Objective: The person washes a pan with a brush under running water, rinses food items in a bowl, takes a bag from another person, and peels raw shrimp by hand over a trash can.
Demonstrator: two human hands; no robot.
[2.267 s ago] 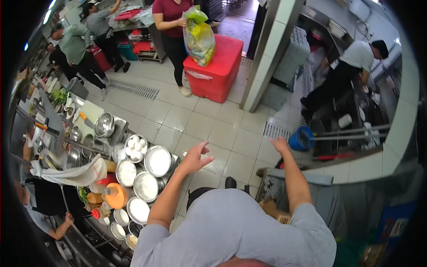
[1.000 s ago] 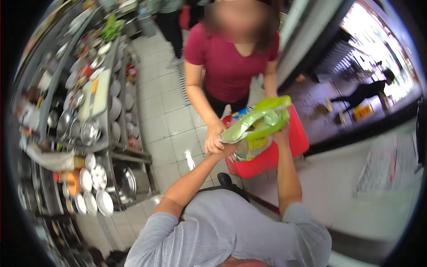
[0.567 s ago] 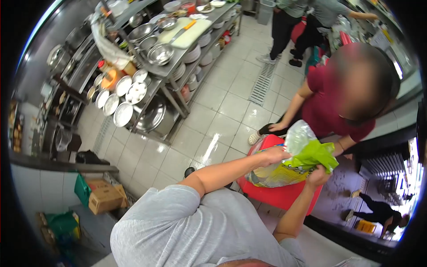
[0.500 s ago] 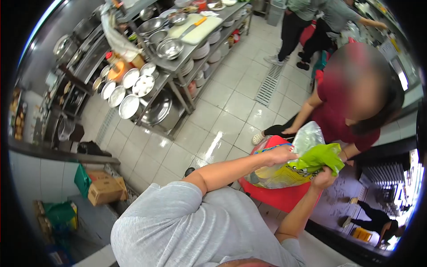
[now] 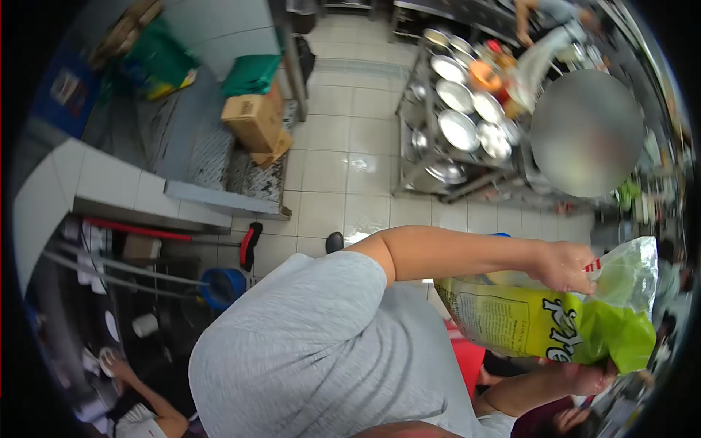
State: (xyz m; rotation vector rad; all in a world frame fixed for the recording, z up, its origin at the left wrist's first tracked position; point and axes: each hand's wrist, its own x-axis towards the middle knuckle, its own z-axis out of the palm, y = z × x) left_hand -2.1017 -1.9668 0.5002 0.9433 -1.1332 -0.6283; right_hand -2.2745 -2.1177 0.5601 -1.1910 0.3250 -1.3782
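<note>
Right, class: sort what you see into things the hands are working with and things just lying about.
In hand: bag, left hand, right hand.
Lying about: box, bowls, bucket, orange jug.

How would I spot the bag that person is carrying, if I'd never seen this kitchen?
Look right of the grey shirt, away from the steel rack of round lids. The bag sits between the left hand and right hand: the only yellow-green plastic with dark lettering.
</note>
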